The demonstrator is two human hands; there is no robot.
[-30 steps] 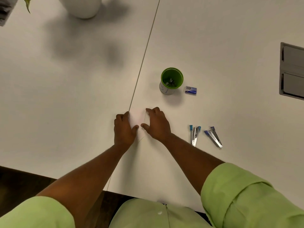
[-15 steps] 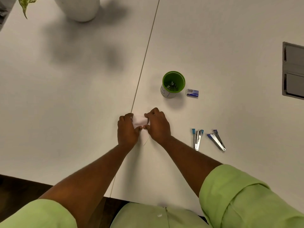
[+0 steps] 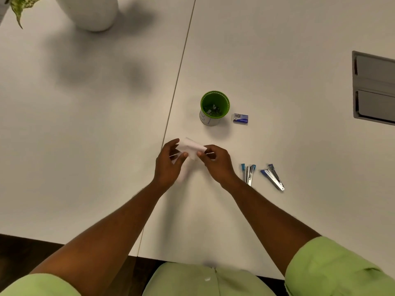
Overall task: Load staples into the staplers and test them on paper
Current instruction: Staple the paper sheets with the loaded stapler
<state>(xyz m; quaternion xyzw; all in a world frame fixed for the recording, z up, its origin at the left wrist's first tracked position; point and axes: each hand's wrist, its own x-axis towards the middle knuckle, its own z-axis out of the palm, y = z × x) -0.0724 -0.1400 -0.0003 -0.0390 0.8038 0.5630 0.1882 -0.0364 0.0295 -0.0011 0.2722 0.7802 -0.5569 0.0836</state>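
While my left hand (image 3: pixel 168 165) and my right hand (image 3: pixel 215 161) hover just above the white counter (image 3: pixel 277 60), I hold a small folded piece of white paper (image 3: pixel 190 148) between them, each grip clamped on it: the left thumb and fingers pinch its left end, the right thumb and forefinger pinch its right end. The paper is lifted off the counter, close to the seam (image 3: pixel 177 77) that runs between the two counter panels. Beyond my hands stands a green cup (image 3: pixel 214 107) with some dark metal bits at its bottom, and just to its right lies a small blue box of staples (image 3: pixel 240 118). To the right of my right wrist lie two small staplers: the nearer stapler (image 3: pixel 248 174) with light blue tips, and the farther stapler (image 3: pixel 273 176) with a darker blue end, both with their arms splayed and apart from each other. A grey hatch (image 3: pixel 374 86) sits in the counter at the far right, and a white pot (image 3: pixel 89 11) stands at the far left.
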